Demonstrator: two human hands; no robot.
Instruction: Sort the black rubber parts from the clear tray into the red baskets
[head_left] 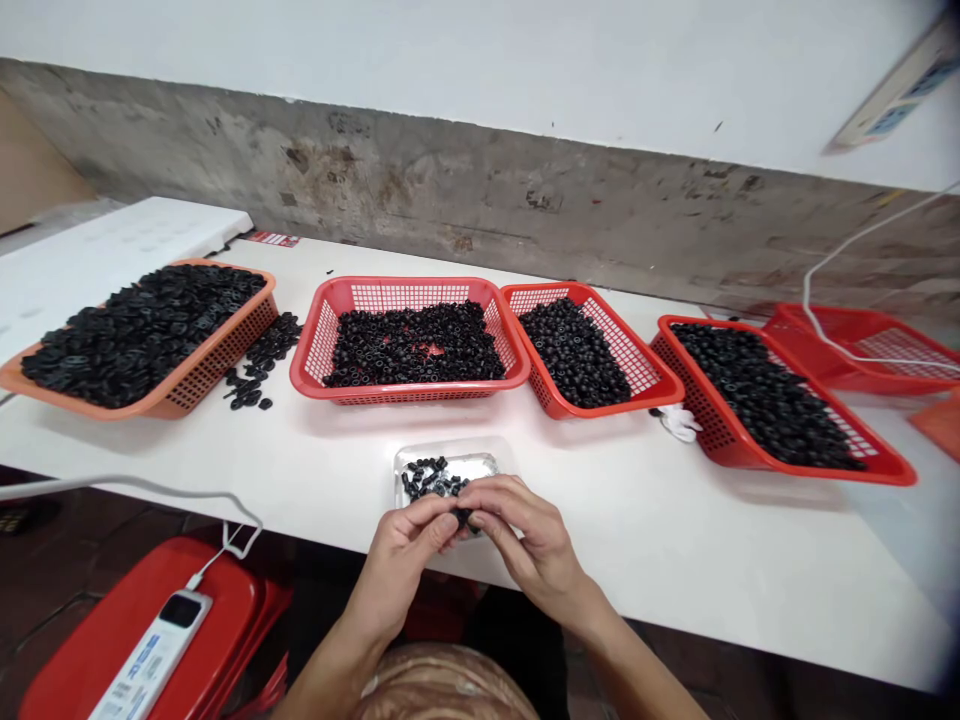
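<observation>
My left hand (412, 545) and my right hand (529, 530) meet at the table's front edge, fingertips pinched together around a small black part (463, 517). Fingers cover most of that part, so its exact shape is hidden. Just behind them lies a shallow metal tray (476, 465) holding several small black pieces (429, 477), mostly toward its left side. Beyond the tray stands a red mesh basket (409, 392) with many small black rings in it.
An orange basket (169, 400) heaped with flat black parts stands left, loose parts (262, 350) beside it. Two red baskets (652, 392) (787, 465) of black pieces stand right. A white power bank (154, 655) lies on a red stool (75, 640). A cable (135, 483) crosses the left edge.
</observation>
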